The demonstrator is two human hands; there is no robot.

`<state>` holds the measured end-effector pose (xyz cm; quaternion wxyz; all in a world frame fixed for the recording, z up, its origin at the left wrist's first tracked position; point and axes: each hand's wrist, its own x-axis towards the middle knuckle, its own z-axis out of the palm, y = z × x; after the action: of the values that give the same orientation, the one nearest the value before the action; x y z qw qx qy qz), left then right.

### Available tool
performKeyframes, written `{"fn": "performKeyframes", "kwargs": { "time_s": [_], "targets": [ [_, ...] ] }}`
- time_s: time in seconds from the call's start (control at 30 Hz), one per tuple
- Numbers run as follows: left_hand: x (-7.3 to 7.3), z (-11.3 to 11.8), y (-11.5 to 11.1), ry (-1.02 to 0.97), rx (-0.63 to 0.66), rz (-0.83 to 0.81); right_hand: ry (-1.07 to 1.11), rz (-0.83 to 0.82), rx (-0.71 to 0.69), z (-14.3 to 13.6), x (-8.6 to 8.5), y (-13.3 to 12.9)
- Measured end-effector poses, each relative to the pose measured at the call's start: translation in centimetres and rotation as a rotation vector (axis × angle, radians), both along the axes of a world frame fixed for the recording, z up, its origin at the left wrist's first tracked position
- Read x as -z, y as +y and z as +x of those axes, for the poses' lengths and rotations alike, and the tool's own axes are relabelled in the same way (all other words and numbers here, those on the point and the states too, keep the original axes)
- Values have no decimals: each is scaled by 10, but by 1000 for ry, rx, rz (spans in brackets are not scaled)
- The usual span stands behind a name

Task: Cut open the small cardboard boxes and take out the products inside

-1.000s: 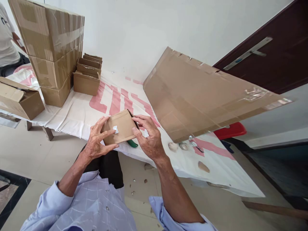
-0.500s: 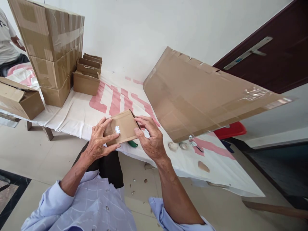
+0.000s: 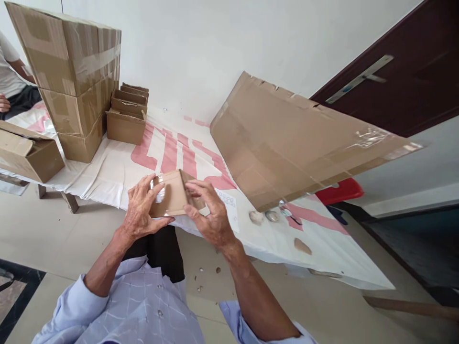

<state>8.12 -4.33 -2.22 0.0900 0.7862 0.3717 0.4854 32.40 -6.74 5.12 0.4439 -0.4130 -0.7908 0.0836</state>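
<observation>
Between my two hands is a small brown cardboard box (image 3: 174, 193), held over the front edge of the table. My left hand (image 3: 141, 205) grips its left end, thumb below and fingers along the top. A shiny clear patch (image 3: 160, 192), perhaps tape or a window, shows on that side. On the right end, my right hand (image 3: 208, 208) pinches the edge by what looks like a raised flap. Behind my right hand lies a white sheet with printed marks (image 3: 228, 205).
Taped cartons (image 3: 82, 86) are stacked at the left, beside several open boxes (image 3: 126, 126). Another open box (image 3: 32, 153) sits at far left, near a seated person (image 3: 14, 76). A large cardboard sheet (image 3: 287, 138) leans on the wall. Small round items (image 3: 272, 216) lie right, near a red stool (image 3: 340, 191).
The box has turned in my hands, and its shiny patch and right-end flap now show. Both hands shifted slightly left. The green object under the box is no longer visible.
</observation>
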Motion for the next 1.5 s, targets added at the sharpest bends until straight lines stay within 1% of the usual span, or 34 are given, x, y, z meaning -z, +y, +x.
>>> {"fn": "performKeyframes", "kwargs": {
  "time_s": [0.07,0.13,0.27,0.33,0.4,0.5,0.6,0.7,0.87,0.97,1.2,1.33,1.4,1.47,1.5],
  "targets": [
    [-2,-13,2,5,-1,-74,-26,-9,-56,-6,4,-4],
    [-3,-28,6,-8,19,-133,-41,-17,-81,-8,9,-4],
    [0,-56,11,-85,105,-190,-50,-54,-45,-5,22,8],
    [1,-64,12,-121,138,-222,-68,-62,-26,-4,29,16],
    [2,-70,13,-144,144,-267,-98,-61,-23,-5,35,23],
    [1,-73,14,-170,114,-333,-144,-54,-31,-9,42,28],
    [1,-74,15,-188,67,-387,-190,-45,-38,-14,44,29],
    [-1,-76,16,-186,25,-436,-243,-43,-54,-18,44,28],
    [-5,-79,18,-201,9,-522,-276,-33,-80,-23,43,28],
    [-5,-79,22,-236,15,-564,-279,-26,-83,-25,42,29],
    [0,-80,32,-256,100,-655,-250,-36,-105,-22,39,30],
    [2,-84,36,-248,128,-665,-234,-34,-67,-20,36,31],
    [2,-87,37,-240,145,-665,-203,-18,-12,-14,37,35],
    [3,-88,38,-235,161,-664,-154,4,85,-1,45,41],
    [3,-89,38,-239,167,-660,-132,10,145,9,52,45]
  ]
}}
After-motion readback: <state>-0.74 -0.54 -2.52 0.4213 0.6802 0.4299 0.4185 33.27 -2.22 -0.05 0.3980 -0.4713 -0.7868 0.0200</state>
